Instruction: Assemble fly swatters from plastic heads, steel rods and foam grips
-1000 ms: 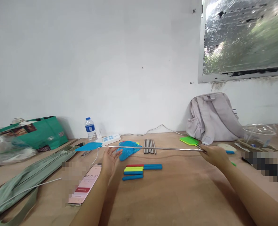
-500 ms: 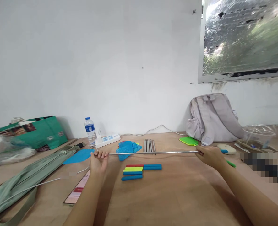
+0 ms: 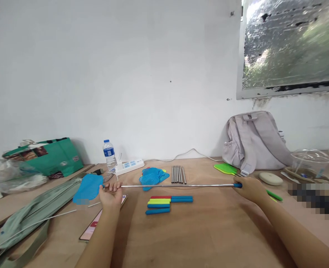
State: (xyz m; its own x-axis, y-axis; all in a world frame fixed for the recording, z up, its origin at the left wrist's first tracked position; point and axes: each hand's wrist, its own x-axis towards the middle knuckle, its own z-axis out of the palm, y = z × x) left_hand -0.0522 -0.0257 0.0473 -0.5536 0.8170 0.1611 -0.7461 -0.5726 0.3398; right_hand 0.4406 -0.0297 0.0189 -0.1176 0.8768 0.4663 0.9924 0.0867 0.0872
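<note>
Since half a second ago, the blue swatter head (image 3: 87,188) has turned flatter toward the camera. At mid-frame, left hand (image 3: 110,193) clenches the steel rod (image 3: 178,185) beside it; right hand (image 3: 250,188) grasps its blue handle end. Below lie five coloured grips (image 3: 168,203); beyond, six spare rods (image 3: 178,174).

Swatter rod (image 3: 178,185) lying crosswise above table (image 3: 209,230), handle sleeves (image 3: 167,203) before it, metal rods (image 3: 178,174) behind, backpack (image 3: 253,143) far right

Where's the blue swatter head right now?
In the head view, the blue swatter head is at the left end of the metal rod, just left of the left hand and above the grey-green bag.
</note>
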